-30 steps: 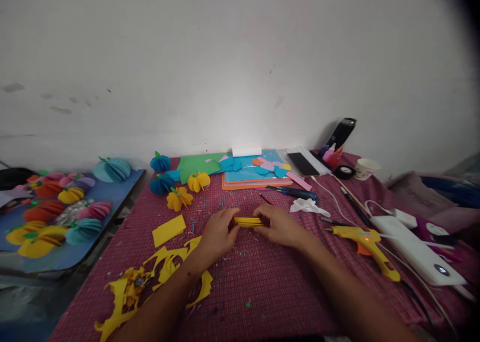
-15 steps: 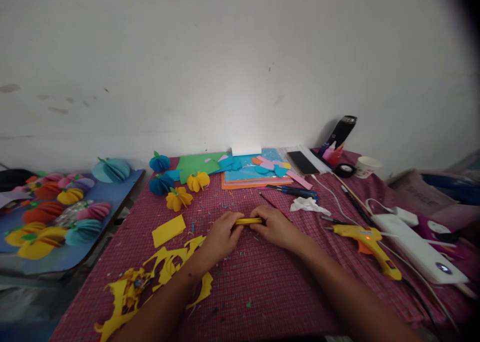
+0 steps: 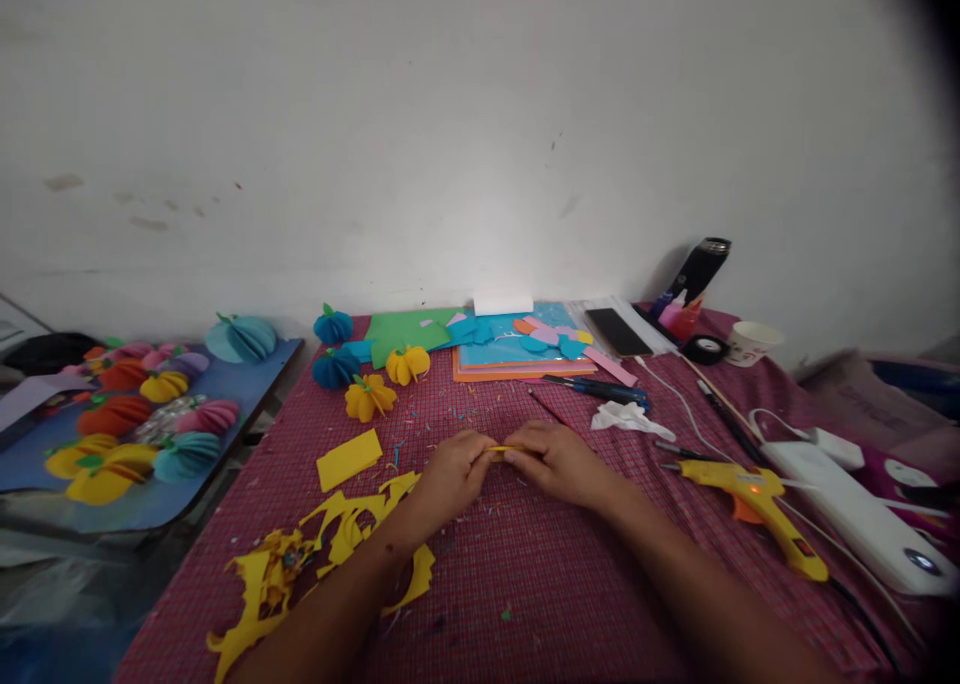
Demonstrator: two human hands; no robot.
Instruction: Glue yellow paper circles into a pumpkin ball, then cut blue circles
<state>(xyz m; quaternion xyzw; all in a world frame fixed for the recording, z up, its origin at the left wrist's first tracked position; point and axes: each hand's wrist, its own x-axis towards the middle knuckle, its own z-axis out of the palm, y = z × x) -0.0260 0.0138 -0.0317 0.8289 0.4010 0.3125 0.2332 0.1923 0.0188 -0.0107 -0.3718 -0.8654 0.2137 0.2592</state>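
Observation:
My left hand point(image 3: 452, 479) and my right hand point(image 3: 564, 464) meet above the middle of the cloth-covered table. Between them they pinch the two ends of a yellow craft-sheet piece point(image 3: 507, 449), seen nearly edge-on as a thin strip. My fingers cover most of it, so its full shape is hidden. To the left of my left hand lies a flat yellow rectangle point(image 3: 349, 460). Yellow cut-out scraps point(image 3: 341, 534) spread beside and beneath my left forearm.
Yellow and blue paper pumpkins point(image 3: 369, 397) stand at the back left. Coloured sheets point(image 3: 409, 334) lie along the wall. On the right are a yellow glue gun point(image 3: 757, 499), a white power strip point(image 3: 847, 514), a phone point(image 3: 619, 332), a crumpled tissue point(image 3: 630, 419) and a paper cup point(image 3: 752, 344).
The view has shifted slightly, moving everything a little to the right. The yellow piece showed layered edges before and now looks thinner, with my hands closer together on it.

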